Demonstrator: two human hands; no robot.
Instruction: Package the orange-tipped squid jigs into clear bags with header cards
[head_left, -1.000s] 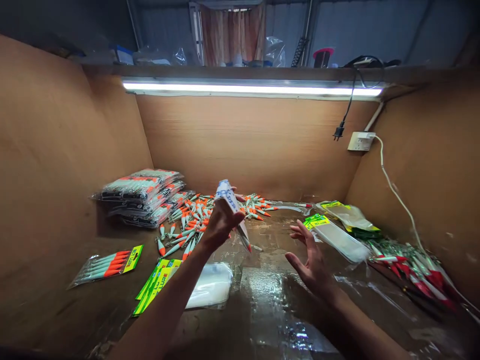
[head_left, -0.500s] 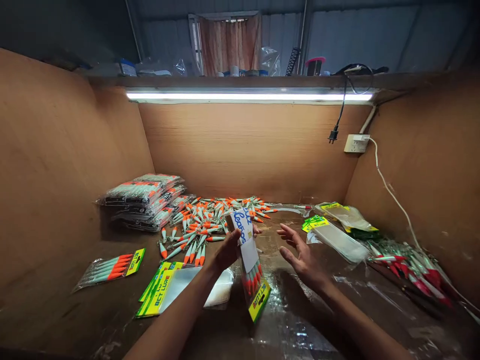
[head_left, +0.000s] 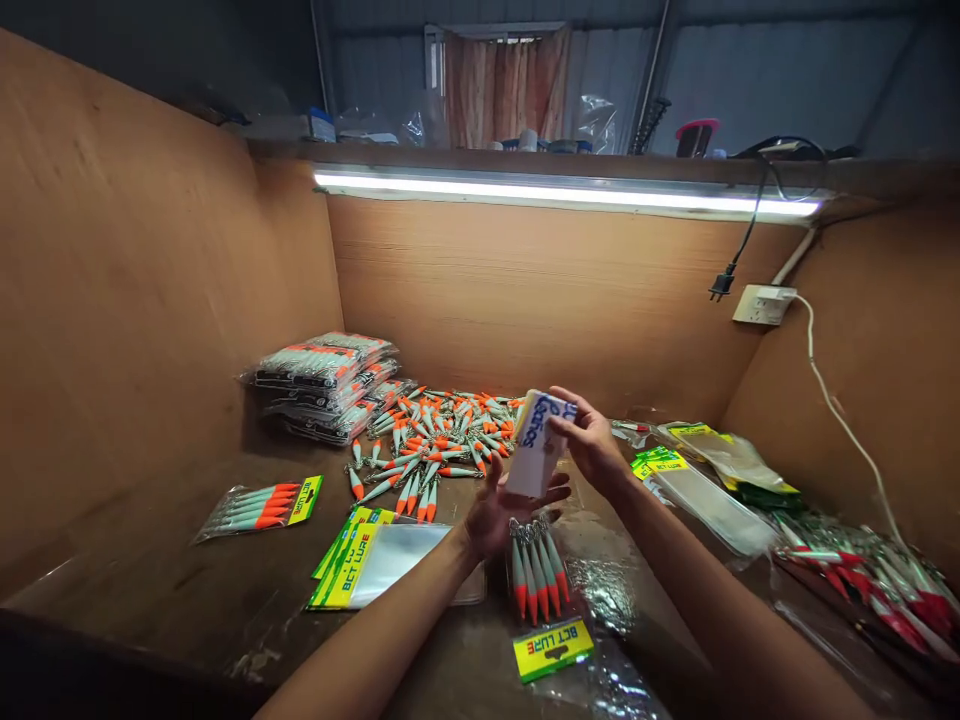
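My right hand (head_left: 592, 445) grips the upper end of a white block (head_left: 534, 465) with blue handwriting, thumb across its face. My left hand (head_left: 491, 515) is palm up with fingers spread, below and behind the block's lower end; whether it touches the block I cannot tell. Just below lies a clear bag of orange-tipped fishing lures (head_left: 538, 575), its yellow header (head_left: 553, 650) toward me. Flat bags with yellow headers (head_left: 349, 575) lie left of my left hand. Loose lures (head_left: 427, 450) are heaped behind it.
Packed lure bags (head_left: 322, 385) are stacked at the back left. One filled bag (head_left: 259, 505) lies at the left. To the right are clear bags (head_left: 709, 505) and red-tipped lures (head_left: 877, 585). A black plug (head_left: 721, 283) hangs near the socket (head_left: 763, 304).
The block went from my left hand to my right. My left hand has opened. The lure bag, formerly tilted under the block, now lies flat on the table. The view has shifted left.
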